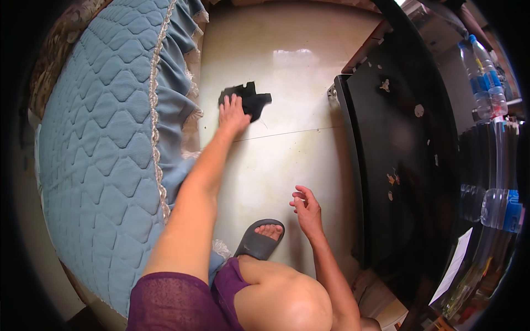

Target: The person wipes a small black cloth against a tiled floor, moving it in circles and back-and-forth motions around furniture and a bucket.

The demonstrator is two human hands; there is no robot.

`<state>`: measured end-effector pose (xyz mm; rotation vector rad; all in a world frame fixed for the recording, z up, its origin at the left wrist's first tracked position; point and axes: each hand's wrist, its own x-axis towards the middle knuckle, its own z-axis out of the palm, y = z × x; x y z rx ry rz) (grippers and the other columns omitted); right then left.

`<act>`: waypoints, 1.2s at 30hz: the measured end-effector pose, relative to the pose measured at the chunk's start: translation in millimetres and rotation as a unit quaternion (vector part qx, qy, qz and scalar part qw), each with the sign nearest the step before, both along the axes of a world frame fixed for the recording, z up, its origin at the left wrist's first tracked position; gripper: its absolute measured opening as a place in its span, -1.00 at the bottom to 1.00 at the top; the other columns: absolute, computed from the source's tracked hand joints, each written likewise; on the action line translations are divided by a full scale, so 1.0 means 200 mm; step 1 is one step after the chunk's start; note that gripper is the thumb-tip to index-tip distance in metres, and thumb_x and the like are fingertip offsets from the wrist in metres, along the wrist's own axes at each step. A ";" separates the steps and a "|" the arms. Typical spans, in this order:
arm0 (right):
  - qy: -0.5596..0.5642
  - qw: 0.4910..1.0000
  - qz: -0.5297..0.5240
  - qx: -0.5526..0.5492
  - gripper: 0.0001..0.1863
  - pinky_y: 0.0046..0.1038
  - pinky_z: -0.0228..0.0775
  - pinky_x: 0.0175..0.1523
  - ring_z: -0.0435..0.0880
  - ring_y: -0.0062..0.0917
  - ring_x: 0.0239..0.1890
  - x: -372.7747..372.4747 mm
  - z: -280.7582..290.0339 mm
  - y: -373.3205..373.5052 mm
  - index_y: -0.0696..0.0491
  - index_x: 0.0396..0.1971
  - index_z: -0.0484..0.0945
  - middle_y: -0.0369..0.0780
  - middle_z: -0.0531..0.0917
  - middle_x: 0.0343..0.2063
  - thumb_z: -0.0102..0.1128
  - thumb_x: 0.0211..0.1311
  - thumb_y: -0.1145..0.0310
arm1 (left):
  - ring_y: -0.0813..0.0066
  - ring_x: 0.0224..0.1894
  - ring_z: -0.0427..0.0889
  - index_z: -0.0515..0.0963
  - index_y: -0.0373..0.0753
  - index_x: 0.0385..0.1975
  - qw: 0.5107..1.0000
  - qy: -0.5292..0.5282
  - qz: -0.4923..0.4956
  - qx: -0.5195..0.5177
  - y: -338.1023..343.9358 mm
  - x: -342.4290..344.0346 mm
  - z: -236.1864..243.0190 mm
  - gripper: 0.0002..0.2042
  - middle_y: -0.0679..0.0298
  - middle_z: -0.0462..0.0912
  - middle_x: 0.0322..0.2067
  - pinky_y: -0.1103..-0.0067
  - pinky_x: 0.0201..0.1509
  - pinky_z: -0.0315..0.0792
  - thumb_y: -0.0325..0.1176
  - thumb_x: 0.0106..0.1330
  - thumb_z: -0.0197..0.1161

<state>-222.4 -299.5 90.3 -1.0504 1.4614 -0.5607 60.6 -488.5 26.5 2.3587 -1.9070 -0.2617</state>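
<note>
A rumpled piece of black cloth (255, 105) lies on the pale tiled floor in the upper middle. My left hand (233, 115) is on it with fingers stretched out and lying over its near left part, palm down. My right hand (305, 207) hangs in the air lower right, above the floor, fingers apart and loosely bent, holding nothing. Below and left of it is a foot in a dark grey slide sandal (259, 237).
A quilted light blue bedcover (99, 154) with a lace-edged ruffle runs along the left. A black cabinet (403, 154) with peeling spots stands on the right, beside plastic bottles (486, 83) and a white paper (450, 265). My bent knee (292, 298) is at the lower middle.
</note>
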 end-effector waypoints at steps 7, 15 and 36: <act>-0.044 0.999 0.013 0.030 -0.64 -0.53 0.43 -0.23 0.60 -0.57 -0.25 0.09 -0.02 0.01 0.07 0.05 0.38 -0.20 0.55 -0.16 -0.04 0.26 0.34 | 0.11 -0.05 0.37 0.42 -0.37 -0.23 0.999 0.003 0.049 0.024 0.04 -0.12 0.08 -0.63 0.01 0.44 -0.13 0.33 0.03 0.24 -0.29 -0.04 0.05; -0.035 0.999 0.009 0.003 -0.64 -0.49 0.42 -0.15 0.62 -0.50 -0.24 0.12 0.11 -0.10 0.06 0.04 0.39 -0.15 0.58 -0.16 -0.03 0.23 0.36 | 0.11 0.04 0.31 0.41 -0.39 -0.19 0.996 -0.005 0.015 -0.087 0.17 -0.12 0.00 -0.56 0.05 0.42 -0.06 0.29 0.20 0.10 -0.21 -0.03 0.05; -0.038 0.999 0.027 -0.010 -0.65 -0.56 0.42 -0.25 0.60 -0.57 -0.28 0.09 0.05 0.02 0.06 0.04 0.39 -0.19 0.57 -0.18 -0.03 0.26 0.36 | 0.02 0.25 0.17 0.16 -0.35 0.18 0.889 0.146 0.421 -0.104 0.64 -0.14 0.03 -0.38 -0.07 0.20 0.21 0.22 0.27 0.08 -0.08 0.19 0.04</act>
